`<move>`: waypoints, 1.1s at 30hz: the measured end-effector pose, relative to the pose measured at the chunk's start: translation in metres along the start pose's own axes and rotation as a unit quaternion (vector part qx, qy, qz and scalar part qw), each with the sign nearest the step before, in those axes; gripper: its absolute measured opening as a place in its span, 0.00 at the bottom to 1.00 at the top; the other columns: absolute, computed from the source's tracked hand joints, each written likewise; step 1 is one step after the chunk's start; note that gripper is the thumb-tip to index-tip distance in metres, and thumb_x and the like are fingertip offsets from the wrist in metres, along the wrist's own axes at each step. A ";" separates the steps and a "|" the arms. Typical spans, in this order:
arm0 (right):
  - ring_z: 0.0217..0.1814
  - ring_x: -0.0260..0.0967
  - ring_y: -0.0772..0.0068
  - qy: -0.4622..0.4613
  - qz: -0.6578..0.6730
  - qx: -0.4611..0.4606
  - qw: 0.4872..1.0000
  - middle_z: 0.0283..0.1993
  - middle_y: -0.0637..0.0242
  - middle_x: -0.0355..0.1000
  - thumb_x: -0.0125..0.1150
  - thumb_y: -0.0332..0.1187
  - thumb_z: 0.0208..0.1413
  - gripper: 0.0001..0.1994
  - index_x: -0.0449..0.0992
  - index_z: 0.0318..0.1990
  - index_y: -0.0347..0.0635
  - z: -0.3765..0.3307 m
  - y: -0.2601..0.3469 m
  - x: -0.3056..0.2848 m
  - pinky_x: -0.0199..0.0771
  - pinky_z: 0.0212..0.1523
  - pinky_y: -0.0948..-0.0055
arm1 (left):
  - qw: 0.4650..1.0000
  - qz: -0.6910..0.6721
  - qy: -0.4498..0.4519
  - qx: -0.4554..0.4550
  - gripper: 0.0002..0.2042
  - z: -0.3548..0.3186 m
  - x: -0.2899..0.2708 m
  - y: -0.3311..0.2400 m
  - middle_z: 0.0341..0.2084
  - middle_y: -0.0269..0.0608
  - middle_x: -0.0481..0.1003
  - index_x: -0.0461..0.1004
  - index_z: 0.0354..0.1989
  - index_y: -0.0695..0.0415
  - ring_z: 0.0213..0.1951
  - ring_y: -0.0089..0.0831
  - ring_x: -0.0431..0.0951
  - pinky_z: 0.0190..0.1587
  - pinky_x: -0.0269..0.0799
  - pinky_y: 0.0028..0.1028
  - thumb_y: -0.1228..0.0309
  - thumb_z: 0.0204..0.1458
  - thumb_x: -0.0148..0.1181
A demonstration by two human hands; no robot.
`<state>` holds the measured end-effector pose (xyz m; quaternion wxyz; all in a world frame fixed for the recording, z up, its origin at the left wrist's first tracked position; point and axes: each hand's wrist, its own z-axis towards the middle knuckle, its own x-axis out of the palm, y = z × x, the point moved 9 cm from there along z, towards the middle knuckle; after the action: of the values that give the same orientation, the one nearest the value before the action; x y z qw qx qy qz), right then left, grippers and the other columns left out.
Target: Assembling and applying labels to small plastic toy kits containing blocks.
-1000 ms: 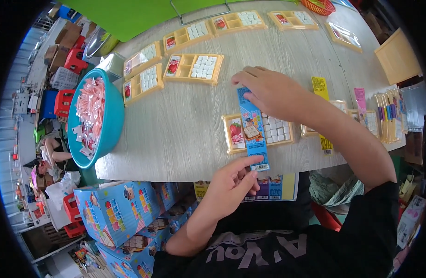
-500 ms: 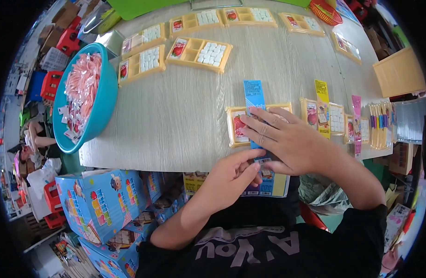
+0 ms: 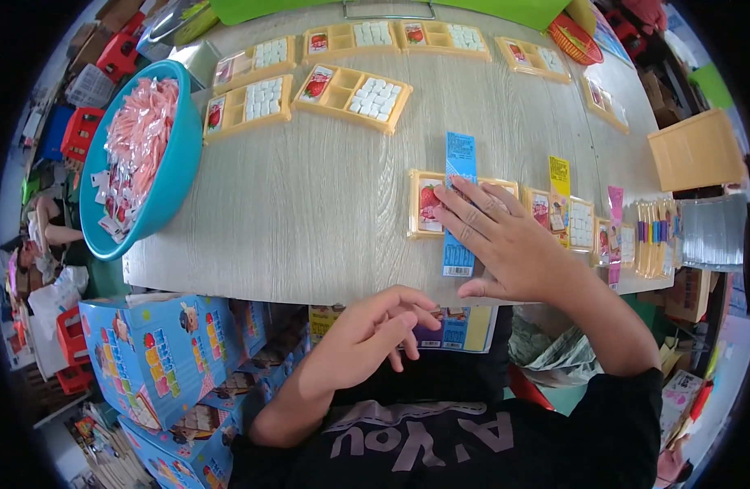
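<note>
One blue strip (image 3: 459,257) lies across a cream tray (image 3: 413,213) at the near side of the pale surface (image 3: 310,220), its upper and lower ends reaching past the tray's edges. The person's right hand (image 3: 505,244) is spread palm down over strip and tray, fingers slightly parted, thumb out toward the near edge. Its grip is wide and flat, closed around nothing, with the fingertips over the middle of the strip. The left hand (image 3: 371,338) hangs in front of the surface's edge, its grip half open, fingers loosely bent and empty.

A strawberry packet (image 3: 430,205) shows in the tray, left of the strip. Just to the right, a yellow strip (image 3: 559,173) crosses a second tray (image 3: 581,224) filled partly with white pieces, and a pink strip (image 3: 615,204) crosses a third tray (image 3: 628,244). Beyond them, a row of banded trays (image 3: 656,240) stands on edge beside clear plastic lids (image 3: 709,232).

Seven more trays (image 3: 353,98) form a loose arc across the far side, near a red basket (image 3: 576,41). At left, a teal basin (image 3: 178,191) holds a heap of pink packets (image 3: 143,130). Below the surface, blue cartons (image 3: 159,350) are stacked, and printed sheets (image 3: 469,334) lie at the person's lap.
</note>
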<state>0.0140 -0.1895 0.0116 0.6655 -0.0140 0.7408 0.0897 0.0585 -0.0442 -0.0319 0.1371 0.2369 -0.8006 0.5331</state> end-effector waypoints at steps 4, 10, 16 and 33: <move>0.81 0.41 0.51 0.019 -0.003 0.012 1.000 0.77 0.52 0.49 0.43 0.69 0.57 0.47 0.55 0.72 0.39 -0.003 0.001 -0.003 0.41 0.75 0.49 | 0.997 0.058 -0.033 0.039 0.15 -0.002 -0.007 -0.010 0.45 0.50 0.78 0.68 0.57 0.64 0.33 0.24 0.78 0.30 0.76 0.20 0.73 0.66 0.44; 0.80 0.43 0.50 0.044 -0.029 0.010 0.999 0.75 0.51 0.52 0.44 0.68 0.58 0.45 0.57 0.71 0.39 0.000 0.005 -0.009 0.41 0.74 0.48 | 0.996 0.053 -0.040 0.058 0.14 -0.004 -0.010 -0.010 0.42 0.46 0.78 0.70 0.56 0.64 0.32 0.21 0.77 0.29 0.75 0.18 0.72 0.66 0.45; 0.79 0.45 0.52 0.041 -0.052 0.022 0.998 0.74 0.52 0.53 0.48 0.64 0.58 0.41 0.60 0.70 0.42 -0.001 0.005 -0.015 0.44 0.73 0.48 | 0.994 0.072 -0.038 0.070 0.15 -0.004 -0.009 -0.007 0.40 0.45 0.78 0.72 0.56 0.65 0.31 0.20 0.76 0.28 0.74 0.19 0.72 0.66 0.46; 0.78 0.48 0.52 -0.027 0.035 0.031 0.999 0.72 0.53 0.56 0.62 0.54 0.54 0.37 0.64 0.66 0.43 -0.018 -0.001 -0.009 0.50 0.71 0.49 | 0.990 0.108 -0.082 0.045 0.16 -0.003 -0.009 -0.003 0.39 0.45 0.79 0.72 0.56 0.65 0.29 0.23 0.78 0.29 0.76 0.19 0.71 0.68 0.42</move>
<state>-0.0026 -0.1941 0.0226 0.6821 0.0351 0.7247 0.0905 0.0679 -0.0403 -0.0326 0.0019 0.1981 -0.8052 0.5590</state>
